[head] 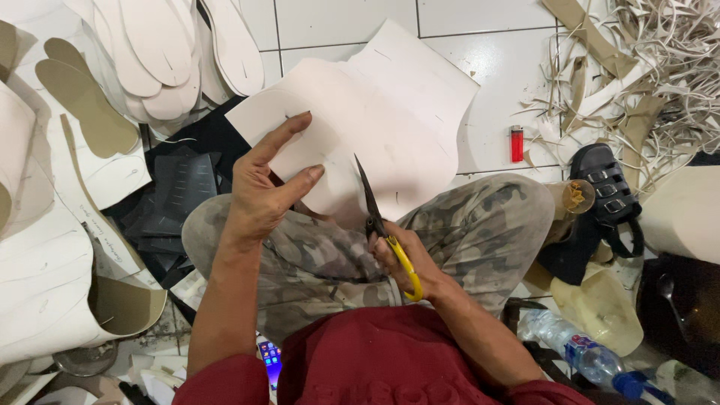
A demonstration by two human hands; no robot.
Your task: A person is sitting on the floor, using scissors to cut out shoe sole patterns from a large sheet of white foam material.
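White sheet [390,112] held over lap, above tiled floor [487,22]. Left hand [259,191] at sheet's left edge, fingers [281,135] clamped on it, thumb on top. Right hand [405,262] closed around yellow-handled scissors [382,229]; blades on sheet's lower middle, apart from left fingers.

Left hand [262,191] holds white sheet [390,112]; right hand [401,259] scissors [379,217].

sheet [390,97] on lap, lighter [517,143] right
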